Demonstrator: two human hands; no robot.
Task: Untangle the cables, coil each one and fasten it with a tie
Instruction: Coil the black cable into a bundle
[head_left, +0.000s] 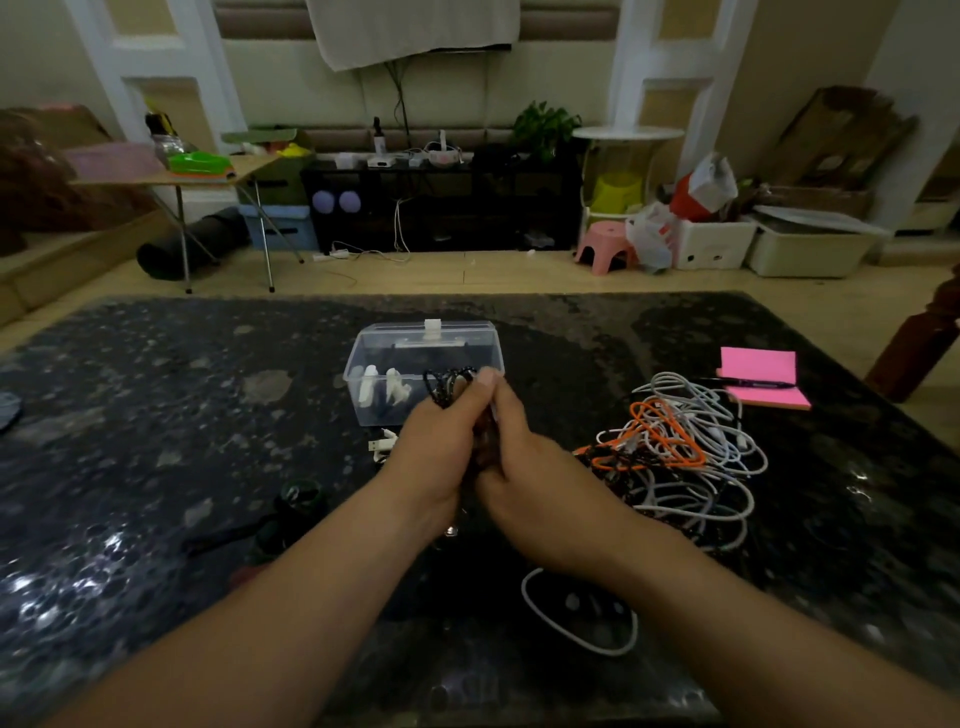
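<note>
My left hand and my right hand press together above the middle of the dark table, both closed around a black braided cable whose loops stick out above the fingers. To the right lies a tangled pile of cables, white, orange and black. A white cable loop rests on the table under my right forearm. A white USB plug shows just left of my left hand.
A clear plastic box with small white pieces inside stands right behind my hands. Pink sticky notes with a black pen lie at the far right. A dark roll, perhaps tape, sits to the left.
</note>
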